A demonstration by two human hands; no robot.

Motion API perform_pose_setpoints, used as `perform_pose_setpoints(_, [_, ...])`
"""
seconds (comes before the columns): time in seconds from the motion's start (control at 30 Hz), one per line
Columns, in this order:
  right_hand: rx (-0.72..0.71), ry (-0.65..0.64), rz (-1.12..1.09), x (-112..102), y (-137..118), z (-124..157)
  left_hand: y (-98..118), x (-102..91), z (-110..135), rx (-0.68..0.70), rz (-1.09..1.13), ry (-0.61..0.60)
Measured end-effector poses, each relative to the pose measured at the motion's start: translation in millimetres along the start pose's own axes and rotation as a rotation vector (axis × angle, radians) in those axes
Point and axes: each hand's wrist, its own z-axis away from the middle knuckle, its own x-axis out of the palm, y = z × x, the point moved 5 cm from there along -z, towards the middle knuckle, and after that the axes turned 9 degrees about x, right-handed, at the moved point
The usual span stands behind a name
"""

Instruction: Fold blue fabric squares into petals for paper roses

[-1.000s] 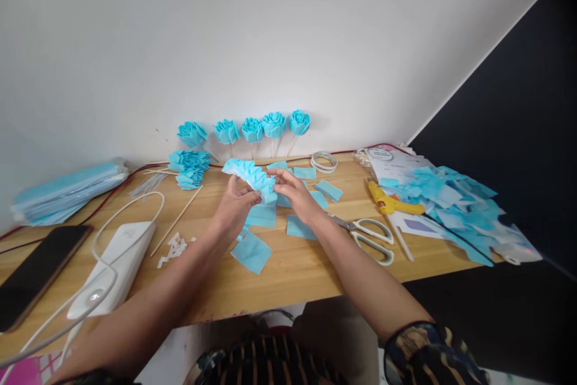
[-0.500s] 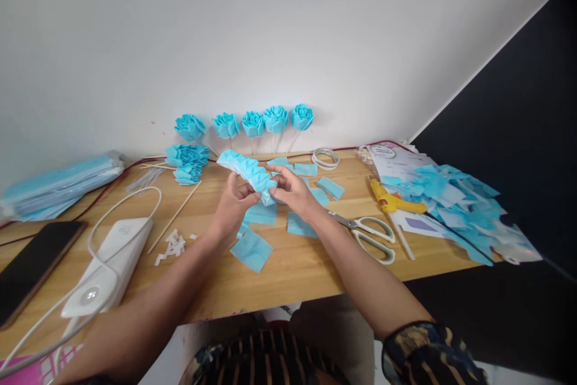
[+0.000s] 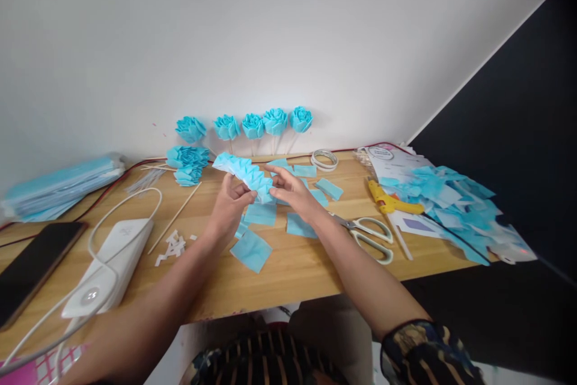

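Note:
Both hands hold a folded strip of light blue paper petals point(image 3: 241, 172) above the wooden table point(image 3: 288, 268). My left hand point(image 3: 229, 208) pinches the strip's near end from below with thumb and fingers. My right hand point(image 3: 292, 190) touches the same end from the right, fingers partly spread. The strip slants up toward the far left. Loose blue paper squares point(image 3: 251, 250) lie flat under the hands.
Finished blue paper flowers point(image 3: 252, 124) on sticks lean against the wall; more blooms point(image 3: 187, 163) lie beside them. Scissors point(image 3: 372, 236), a yellow glue gun point(image 3: 391, 200), a tape roll point(image 3: 324, 160) and blue scraps point(image 3: 446, 199) sit right. A white power bank point(image 3: 112, 262), phone point(image 3: 31, 268), skewer point(image 3: 175, 217) lie left.
The petal strip has risen slightly and shifted left in my hands. My right fingers have opened out a little against its end.

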Motion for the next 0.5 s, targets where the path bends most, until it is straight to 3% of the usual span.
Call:
perform_pose_setpoints(0.33, [-0.009, 0.060, -0.036, -8.0, -1.1, -0.3, 5.9, -1.2, -2.0, 0.006, -0.040, 0.018])
perform_pose_setpoints(0.5, [0.018, -0.004, -0.035, -4.8, 1.2, -0.6, 8.7, -5.6, -4.5, 0.045, -0.023, 0.084])
